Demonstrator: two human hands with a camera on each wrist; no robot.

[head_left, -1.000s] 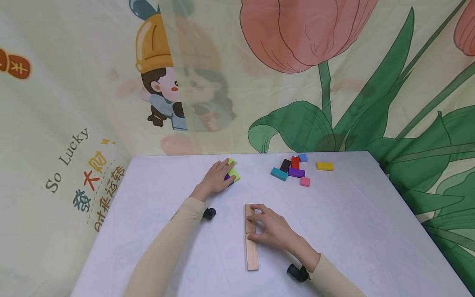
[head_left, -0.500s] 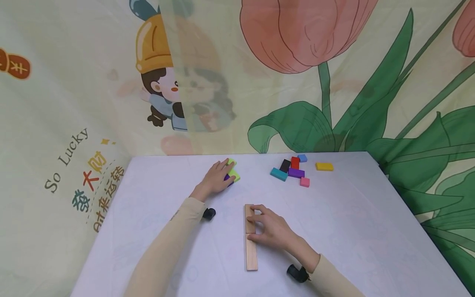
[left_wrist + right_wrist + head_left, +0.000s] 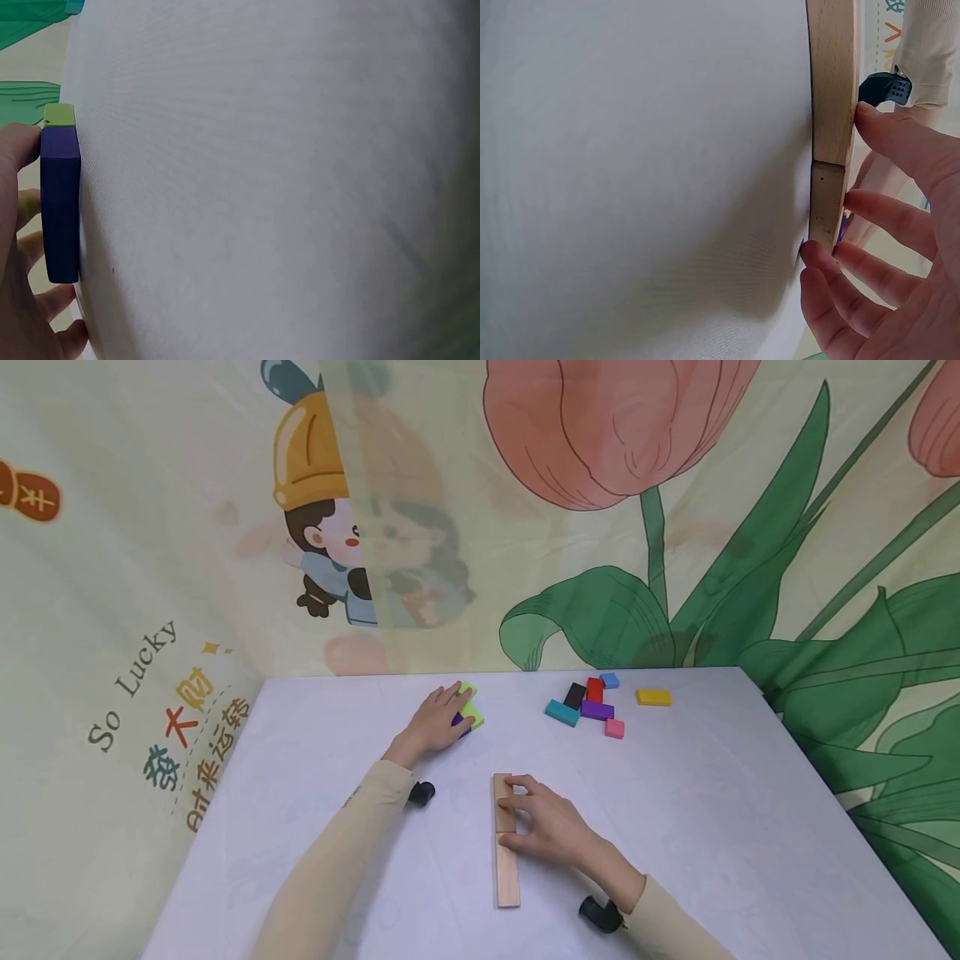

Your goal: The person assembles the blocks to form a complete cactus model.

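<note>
Head: beyond end-to-end wooden blocks (image 3: 506, 823), a spread left hand (image 3: 436, 717) touches a lime piece (image 3: 473, 715). Left wrist: a purple block (image 3: 60, 210) adjoins. Right wrist: the right hand (image 3: 909, 225), fingers parted, touches those wooden blocks; aligning seems underway, steadiness likely needed next.

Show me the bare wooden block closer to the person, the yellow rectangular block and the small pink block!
Closer bare wooden block (image 3: 507, 875), head view, top face.
Yellow rectangular block (image 3: 654, 697), head view, top face.
Small pink block (image 3: 614, 727), head view, top face.
</note>
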